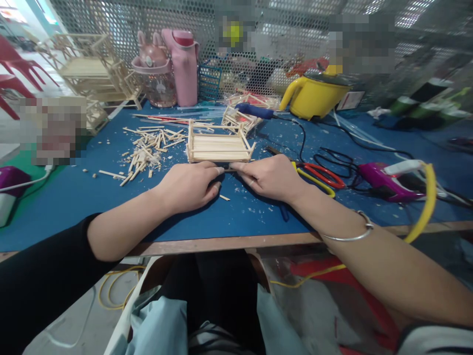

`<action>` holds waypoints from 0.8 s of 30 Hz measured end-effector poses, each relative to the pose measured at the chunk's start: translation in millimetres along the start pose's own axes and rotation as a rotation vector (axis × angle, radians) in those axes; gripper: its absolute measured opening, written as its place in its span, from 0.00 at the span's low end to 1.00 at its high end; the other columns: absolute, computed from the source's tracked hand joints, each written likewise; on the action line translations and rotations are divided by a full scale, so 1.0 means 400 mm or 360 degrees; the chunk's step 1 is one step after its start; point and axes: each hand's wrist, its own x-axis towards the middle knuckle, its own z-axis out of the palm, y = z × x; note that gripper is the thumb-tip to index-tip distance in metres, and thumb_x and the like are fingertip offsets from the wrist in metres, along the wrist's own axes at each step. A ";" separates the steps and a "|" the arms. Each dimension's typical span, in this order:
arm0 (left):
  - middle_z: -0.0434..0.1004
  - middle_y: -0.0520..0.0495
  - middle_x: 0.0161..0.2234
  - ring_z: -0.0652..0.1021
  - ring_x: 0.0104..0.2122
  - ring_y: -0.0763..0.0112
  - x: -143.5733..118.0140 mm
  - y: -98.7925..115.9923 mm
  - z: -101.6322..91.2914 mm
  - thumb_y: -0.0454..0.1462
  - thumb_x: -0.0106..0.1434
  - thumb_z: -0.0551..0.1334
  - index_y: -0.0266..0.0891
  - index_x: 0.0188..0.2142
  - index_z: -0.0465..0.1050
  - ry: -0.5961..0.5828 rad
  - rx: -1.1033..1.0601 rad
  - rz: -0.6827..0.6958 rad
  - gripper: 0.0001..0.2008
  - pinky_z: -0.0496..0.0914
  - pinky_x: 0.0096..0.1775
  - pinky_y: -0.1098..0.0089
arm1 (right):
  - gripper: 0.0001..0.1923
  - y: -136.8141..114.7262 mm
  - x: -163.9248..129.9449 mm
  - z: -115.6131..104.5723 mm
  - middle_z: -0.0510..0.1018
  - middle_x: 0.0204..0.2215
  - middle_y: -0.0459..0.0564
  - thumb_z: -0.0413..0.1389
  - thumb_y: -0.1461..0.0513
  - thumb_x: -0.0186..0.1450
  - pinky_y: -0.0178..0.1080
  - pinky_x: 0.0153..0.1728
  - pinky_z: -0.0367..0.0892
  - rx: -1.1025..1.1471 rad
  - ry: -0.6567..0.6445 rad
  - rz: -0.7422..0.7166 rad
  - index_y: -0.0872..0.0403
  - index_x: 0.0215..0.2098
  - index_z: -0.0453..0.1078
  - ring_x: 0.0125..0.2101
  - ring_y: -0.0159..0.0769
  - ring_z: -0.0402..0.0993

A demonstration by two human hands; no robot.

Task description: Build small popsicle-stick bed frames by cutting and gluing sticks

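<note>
This is a small craft workshop for building models out of wooden sticks. The landmark is the blue worktable (74,197): on it lie a heap of cut stick offcuts (148,153), a half-built stick frame (218,145) beside that heap, red-handled scissors (321,175) and a purple glue gun (384,180) to the frame's right. Behind the table stands a perforated metal screen (121,17) (finished stick structures (92,69) are stacked at its far left corner).

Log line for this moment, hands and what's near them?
left hand: on small stick | right hand: same stick | wooden frame: just beyond fingertips
</note>
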 end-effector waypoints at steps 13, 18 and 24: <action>0.75 0.47 0.50 0.77 0.47 0.62 0.003 -0.003 0.009 0.41 0.66 0.47 0.42 0.52 0.70 0.0006 0.0000 0.0002 0.20 0.72 0.44 0.65 | 0.17 -0.003 0.001 0.000 0.83 0.30 0.48 0.47 0.58 0.67 0.35 0.24 0.52 -0.0032 -0.0028 0.0009 0.48 0.49 0.74 0.28 0.34 0.76; 0.75 0.47 0.49 0.77 0.46 0.62 0.003 -0.004 0.008 0.41 0.66 0.48 0.43 0.52 0.70 -0.0004 0.0014 -0.0004 0.20 0.72 0.43 0.65 | 0.17 -0.003 0.001 0.002 0.83 0.30 0.48 0.47 0.58 0.68 0.35 0.24 0.52 -0.0026 0.0003 0.0007 0.48 0.48 0.75 0.28 0.34 0.76; 0.75 0.47 0.48 0.77 0.46 0.62 0.003 -0.002 0.007 0.40 0.66 0.48 0.42 0.54 0.67 -0.0015 0.0003 -0.0032 0.20 0.72 0.43 0.64 | 0.18 -0.003 0.001 0.002 0.83 0.31 0.49 0.46 0.58 0.68 0.35 0.24 0.52 -0.0028 -0.0020 -0.0014 0.49 0.50 0.74 0.28 0.34 0.76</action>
